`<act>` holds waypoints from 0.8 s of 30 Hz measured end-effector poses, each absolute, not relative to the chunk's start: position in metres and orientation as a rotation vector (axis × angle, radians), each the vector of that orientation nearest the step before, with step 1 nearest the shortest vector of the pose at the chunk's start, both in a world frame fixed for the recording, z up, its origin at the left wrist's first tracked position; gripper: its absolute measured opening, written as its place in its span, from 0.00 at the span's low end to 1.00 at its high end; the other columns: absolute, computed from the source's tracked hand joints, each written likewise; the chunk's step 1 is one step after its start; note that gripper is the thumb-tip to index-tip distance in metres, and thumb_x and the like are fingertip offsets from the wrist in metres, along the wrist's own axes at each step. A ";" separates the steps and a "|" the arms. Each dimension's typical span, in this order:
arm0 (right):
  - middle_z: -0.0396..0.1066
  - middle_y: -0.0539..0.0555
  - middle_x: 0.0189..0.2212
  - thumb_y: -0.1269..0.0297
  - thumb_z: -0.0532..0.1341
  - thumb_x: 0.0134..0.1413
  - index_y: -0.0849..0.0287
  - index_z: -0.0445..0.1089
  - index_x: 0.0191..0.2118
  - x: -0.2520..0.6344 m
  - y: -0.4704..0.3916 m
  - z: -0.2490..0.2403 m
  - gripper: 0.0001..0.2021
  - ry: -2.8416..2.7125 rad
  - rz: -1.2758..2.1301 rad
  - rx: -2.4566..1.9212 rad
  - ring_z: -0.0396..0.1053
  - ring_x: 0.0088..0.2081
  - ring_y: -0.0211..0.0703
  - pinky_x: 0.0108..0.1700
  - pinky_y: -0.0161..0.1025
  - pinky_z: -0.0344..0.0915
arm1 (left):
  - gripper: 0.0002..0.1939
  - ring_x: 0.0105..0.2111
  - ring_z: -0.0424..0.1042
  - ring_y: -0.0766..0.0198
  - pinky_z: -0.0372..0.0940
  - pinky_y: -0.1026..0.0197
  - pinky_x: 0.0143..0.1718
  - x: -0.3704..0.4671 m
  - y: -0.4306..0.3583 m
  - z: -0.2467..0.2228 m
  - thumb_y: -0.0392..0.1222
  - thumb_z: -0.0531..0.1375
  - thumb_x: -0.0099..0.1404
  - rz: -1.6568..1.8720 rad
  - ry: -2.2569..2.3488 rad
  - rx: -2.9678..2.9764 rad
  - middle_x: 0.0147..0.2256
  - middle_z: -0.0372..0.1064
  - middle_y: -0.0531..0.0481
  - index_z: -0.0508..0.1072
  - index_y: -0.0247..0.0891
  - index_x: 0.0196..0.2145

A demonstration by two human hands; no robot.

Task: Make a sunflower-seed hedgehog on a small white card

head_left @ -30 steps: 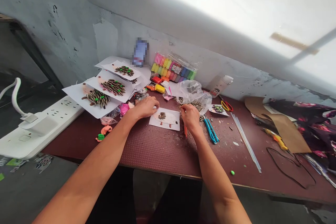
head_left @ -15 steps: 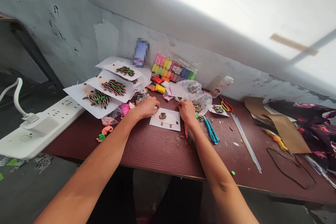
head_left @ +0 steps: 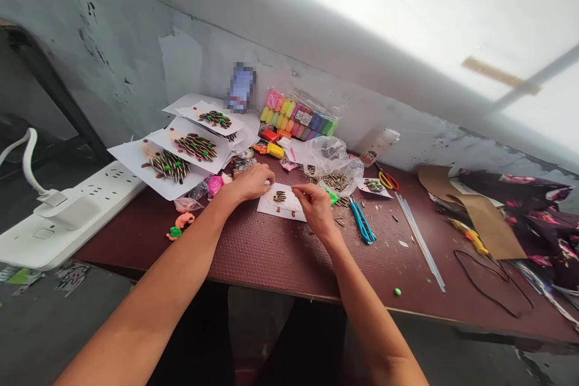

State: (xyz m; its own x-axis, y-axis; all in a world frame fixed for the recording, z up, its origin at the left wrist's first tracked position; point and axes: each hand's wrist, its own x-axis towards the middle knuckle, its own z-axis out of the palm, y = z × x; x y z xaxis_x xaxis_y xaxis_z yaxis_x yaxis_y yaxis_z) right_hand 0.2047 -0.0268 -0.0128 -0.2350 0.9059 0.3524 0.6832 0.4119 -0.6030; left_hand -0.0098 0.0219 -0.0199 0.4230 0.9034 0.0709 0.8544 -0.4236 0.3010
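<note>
Hedgehog card (head_left: 289, 207) holds few seeds (head_left: 279, 196) — mostly bare; right hand (head_left: 316, 210) above it, pinched together; left hand (head_left: 253, 183) at its left edge — grip unclear.

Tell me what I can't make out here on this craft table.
In the head view:
What the right hand pinches, if anything: too small, partly covered by the hand itself.
The right end of the small card: hidden behind that hand.
The bluish upright rectangle: blurred into blocks.
Label print on the coloured pack: too small.
Floral cloth: cut off by the right edge.
</note>
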 end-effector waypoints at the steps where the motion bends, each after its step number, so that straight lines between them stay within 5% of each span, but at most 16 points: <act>1: 0.81 0.55 0.37 0.65 0.60 0.64 0.56 0.81 0.41 0.201 -0.032 -0.015 0.10 -2.001 0.475 -1.325 0.75 0.37 0.44 0.40 0.37 0.67 | 0.14 0.50 0.74 0.54 0.68 0.57 0.53 -0.010 0.021 -0.020 0.34 0.57 0.63 0.332 1.550 2.451 0.47 0.77 0.45 0.82 0.41 0.42; 10: 0.80 0.54 0.38 0.69 0.61 0.65 0.56 0.78 0.36 0.180 -0.054 -0.016 0.08 -2.135 0.334 -1.358 0.75 0.41 0.43 0.47 0.38 0.66 | 0.14 0.50 0.74 0.53 0.69 0.56 0.52 -0.009 0.019 -0.015 0.34 0.58 0.62 0.337 1.574 2.428 0.46 0.77 0.45 0.82 0.42 0.40; 24: 0.79 0.55 0.38 0.70 0.59 0.67 0.56 0.78 0.42 0.169 -0.054 -0.025 0.10 -2.242 0.182 -1.481 0.73 0.41 0.44 0.43 0.37 0.63 | 0.13 0.49 0.74 0.55 0.67 0.59 0.52 -0.011 0.027 -0.028 0.35 0.58 0.62 0.402 1.500 2.479 0.45 0.77 0.45 0.82 0.41 0.41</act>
